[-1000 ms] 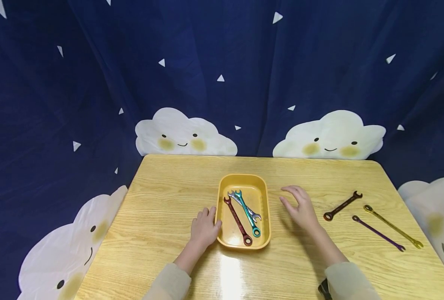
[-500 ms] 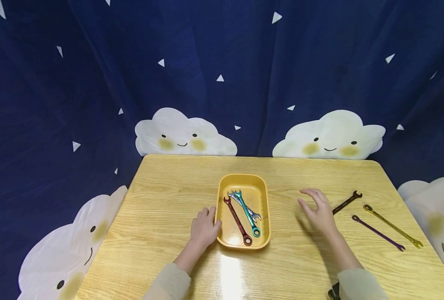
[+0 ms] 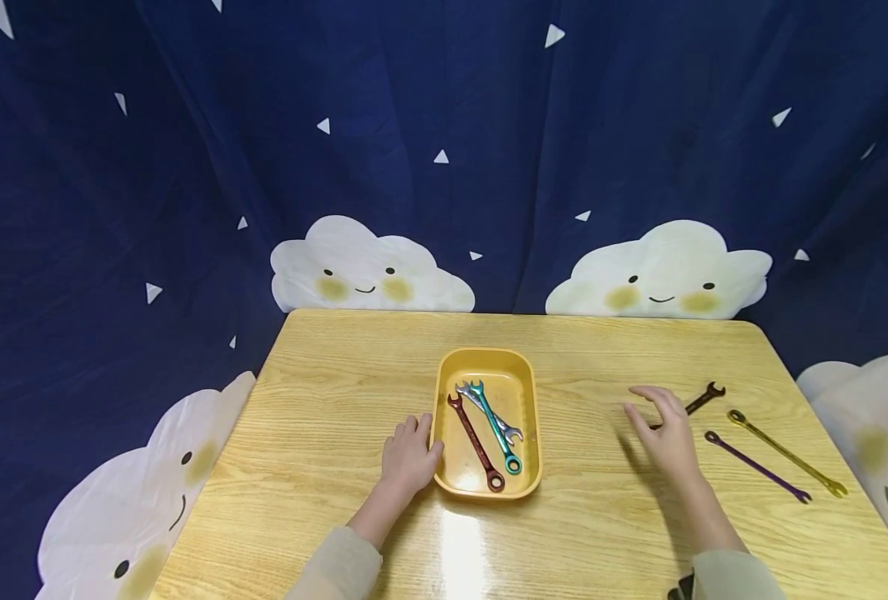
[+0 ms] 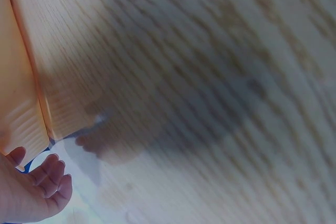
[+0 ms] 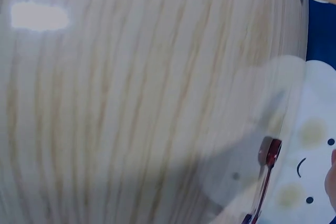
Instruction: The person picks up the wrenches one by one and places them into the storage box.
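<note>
A yellow tray [image 3: 487, 365] sits mid-table and holds a dark red wrench [image 3: 475, 442], a teal wrench [image 3: 494, 427] and a silver wrench [image 3: 489, 412]. My left hand [image 3: 409, 454] rests on the table, fingers against the tray's left wall [image 4: 18, 103]. My right hand [image 3: 664, 433] hovers open over the near end of a brown wrench [image 3: 704, 397], whose end also shows in the right wrist view [image 5: 268, 156]. A purple wrench [image 3: 755, 467] and a gold wrench [image 3: 785, 452] lie to its right.
The wooden table [image 3: 338, 400] is ringed by a dark blue curtain with white cloud faces [image 3: 368, 267]. The table's right edge lies just beyond the gold wrench.
My right hand has moved right from beside the tray to above the brown wrench, covering its near end. The left hand and the tray have not moved.
</note>
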A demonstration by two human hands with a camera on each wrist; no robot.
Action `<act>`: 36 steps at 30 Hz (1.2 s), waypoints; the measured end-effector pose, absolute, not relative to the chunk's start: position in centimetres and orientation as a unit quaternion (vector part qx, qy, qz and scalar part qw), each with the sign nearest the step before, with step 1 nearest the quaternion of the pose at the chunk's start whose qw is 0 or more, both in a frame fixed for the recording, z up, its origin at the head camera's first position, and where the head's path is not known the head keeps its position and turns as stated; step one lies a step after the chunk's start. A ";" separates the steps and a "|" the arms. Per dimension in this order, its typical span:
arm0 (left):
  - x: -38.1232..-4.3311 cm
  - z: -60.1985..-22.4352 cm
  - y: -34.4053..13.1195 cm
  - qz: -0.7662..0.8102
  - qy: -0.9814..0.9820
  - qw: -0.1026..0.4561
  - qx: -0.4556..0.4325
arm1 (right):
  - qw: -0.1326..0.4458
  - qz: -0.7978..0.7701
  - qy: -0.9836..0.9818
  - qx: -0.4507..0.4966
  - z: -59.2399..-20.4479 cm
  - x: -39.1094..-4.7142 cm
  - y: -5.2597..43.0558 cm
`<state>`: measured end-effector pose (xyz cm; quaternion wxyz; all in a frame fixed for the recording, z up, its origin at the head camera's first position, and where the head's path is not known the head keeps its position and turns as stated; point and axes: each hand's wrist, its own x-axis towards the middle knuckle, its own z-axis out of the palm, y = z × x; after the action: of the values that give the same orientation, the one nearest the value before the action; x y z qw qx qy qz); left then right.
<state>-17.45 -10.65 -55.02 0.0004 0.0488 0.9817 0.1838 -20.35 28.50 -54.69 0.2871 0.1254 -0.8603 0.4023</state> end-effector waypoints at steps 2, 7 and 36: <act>-17.5 -55.0 -10.6 0.182 0.982 0.000 0.049 | 0.288 0.404 -0.860 0.120 -54.9 -20.2 28.9; -17.5 -55.0 -10.6 0.181 0.982 0.005 0.049 | 0.289 0.403 -0.861 0.110 -55.2 -19.8 29.9; -17.4 -55.2 -10.6 0.185 0.982 0.004 0.046 | 0.250 0.373 -0.892 -0.046 -56.5 -16.9 35.9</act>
<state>-17.43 -10.61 -55.20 0.0043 0.0455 0.9817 0.1848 -16.91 35.85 -56.50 0.2504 -0.0457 -0.8922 0.3730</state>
